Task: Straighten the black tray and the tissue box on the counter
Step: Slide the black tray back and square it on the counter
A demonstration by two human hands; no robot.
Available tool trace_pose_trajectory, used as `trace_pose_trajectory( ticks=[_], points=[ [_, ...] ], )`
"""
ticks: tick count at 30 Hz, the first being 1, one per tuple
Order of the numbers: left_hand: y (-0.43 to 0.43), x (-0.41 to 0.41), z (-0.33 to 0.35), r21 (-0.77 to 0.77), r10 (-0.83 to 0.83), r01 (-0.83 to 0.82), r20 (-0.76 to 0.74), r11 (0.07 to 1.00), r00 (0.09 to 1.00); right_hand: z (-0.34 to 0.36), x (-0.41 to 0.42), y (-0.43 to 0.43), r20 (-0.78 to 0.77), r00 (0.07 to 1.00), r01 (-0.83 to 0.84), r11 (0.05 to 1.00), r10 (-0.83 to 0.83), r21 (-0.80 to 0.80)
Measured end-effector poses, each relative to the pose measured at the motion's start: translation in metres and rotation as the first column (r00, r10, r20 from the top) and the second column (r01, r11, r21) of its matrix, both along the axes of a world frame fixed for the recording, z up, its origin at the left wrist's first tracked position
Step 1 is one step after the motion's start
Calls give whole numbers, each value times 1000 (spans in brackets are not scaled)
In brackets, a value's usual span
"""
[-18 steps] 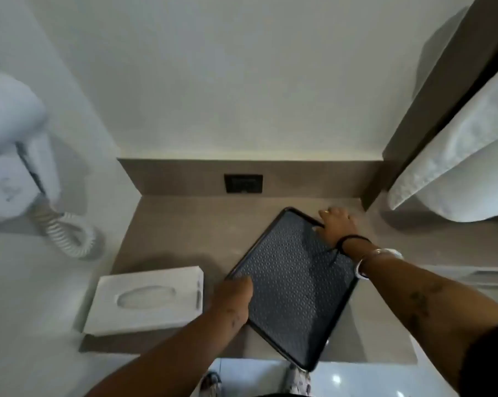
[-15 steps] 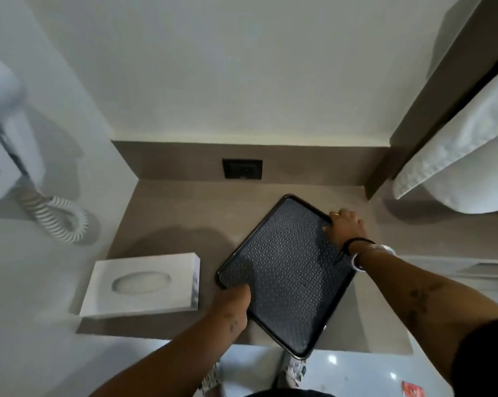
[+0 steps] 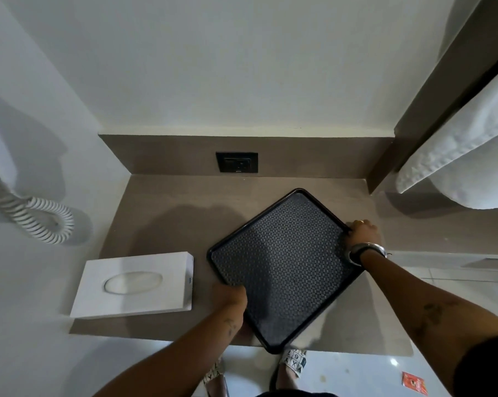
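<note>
Brown stone-look counter (image 3: 162, 213) fills a pale-walled alcove, with a dark wall socket (image 3: 236, 162) set in its low back ledge. On it, the left hand (image 3: 231, 298) is curled over the near-left rim of the black tray (image 3: 285, 267), fingers folded onto the patterned inner surface. The right hand (image 3: 361, 232) grips the tray's far-right corner, fingers hooked over the rim, bangles on the wrist. Rectangular with rounded corners, the tray has a glossy raised edge and a fine woven-looking grey base. It lies skewed, its long axis running from far-left to near-right, and its nearest corner overhangs the counter's front edge. Just beside the left hand sits the tissue box (image 3: 133, 285), flat, white and smooth, with an oval slot, its long axis roughly left-right and slightly tilted.
</note>
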State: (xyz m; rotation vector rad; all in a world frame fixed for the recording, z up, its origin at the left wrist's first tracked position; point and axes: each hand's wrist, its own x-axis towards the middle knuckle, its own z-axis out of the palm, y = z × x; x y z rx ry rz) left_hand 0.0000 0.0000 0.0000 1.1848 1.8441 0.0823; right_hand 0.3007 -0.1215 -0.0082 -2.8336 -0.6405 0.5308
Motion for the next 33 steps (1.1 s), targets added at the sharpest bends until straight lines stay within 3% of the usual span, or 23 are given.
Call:
trace_pose_trajectory(
  ticks=[3, 6, 11, 15, 22, 24, 27, 30, 33],
  points=[
    [35, 11, 12, 234, -138, 120, 62, 965, 988, 4, -11, -16, -84, 981, 188, 970, -177, 154],
    [74, 21, 23, 241, -279, 252, 84, 937, 957, 4, -36, -31, -147, 941, 332, 918, -306, 218],
    [110, 27, 25, 321, -437, 418, -14, 850, 899, -13, -80, -34, -300, 839, 533, 793, -453, 294],
    [119, 20, 17, 328, -513, 500, -53, 801, 857, -22, -89, -30, -317, 828, 549, 785, -463, 288],
    [124, 19, 7, 306, -501, 489, -43, 817, 864, -29, -87, -27, -258, 863, 496, 826, -435, 267],
    [119, 20, 6, 332, -499, 517, -144, 789, 855, -23, -92, -27, -192, 883, 464, 853, -427, 239],
    [100, 18, 8, 440, -534, 611, -299, 658, 791, -14, -115, -30, 49, 928, 356, 918, -369, 173],
    [63, 2, -1, 508, -639, 739, -400, 442, 657, -13, -153, -34, 272, 957, 50, 982, -98, 180],
    [18, -27, -18, 514, -762, 826, -433, 229, 481, -26, -186, -37, 282, 931, -265, 960, 230, 92]
  ],
)
